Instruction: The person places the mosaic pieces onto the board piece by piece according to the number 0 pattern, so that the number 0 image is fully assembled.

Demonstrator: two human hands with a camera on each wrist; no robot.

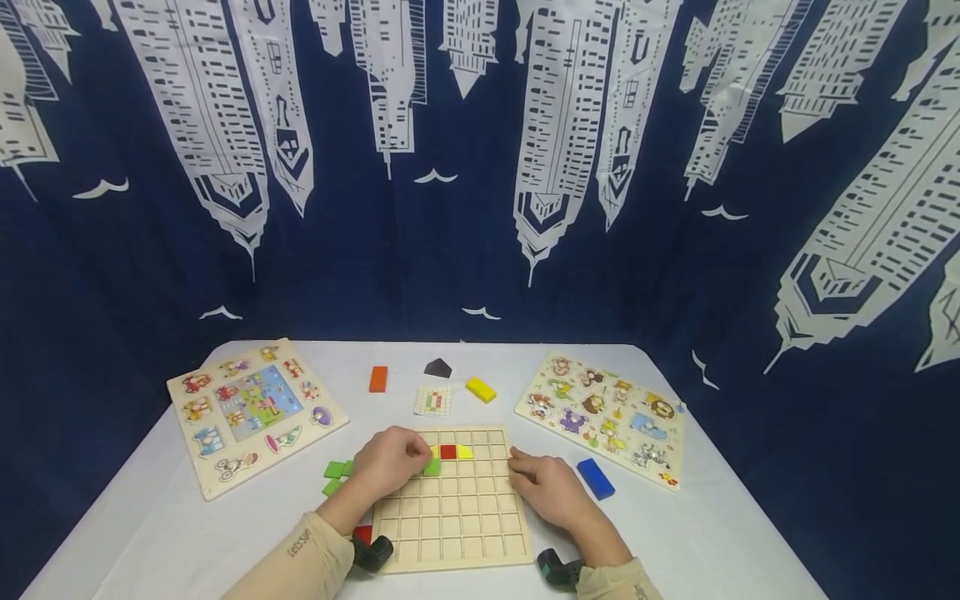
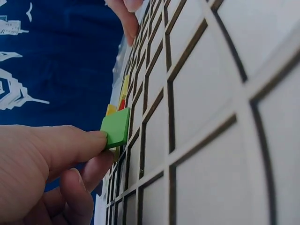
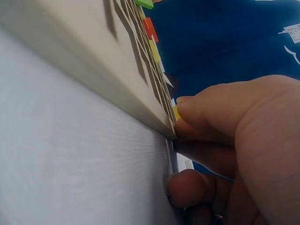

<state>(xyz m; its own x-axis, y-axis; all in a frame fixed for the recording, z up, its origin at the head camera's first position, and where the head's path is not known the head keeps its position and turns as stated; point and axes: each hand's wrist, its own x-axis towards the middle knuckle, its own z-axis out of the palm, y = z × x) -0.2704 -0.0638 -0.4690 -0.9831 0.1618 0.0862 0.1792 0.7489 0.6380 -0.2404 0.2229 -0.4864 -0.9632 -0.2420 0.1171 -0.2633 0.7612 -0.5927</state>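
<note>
— What are my hands doing?
— My left hand (image 1: 388,461) has its fingers curled in a pinch; my right hand (image 1: 550,490) lies knuckles up, fingers curled, forearms angled inward.

The desk (image 1: 675,533) is viewed from above and behind by the head camera, facing twelve o'clock toward the curtain (image 1: 480,250). The grid board (image 2: 211,117) is skimmed very closely by both wrist cameras, from nine and three o'clock; it is shared by all views.
</note>
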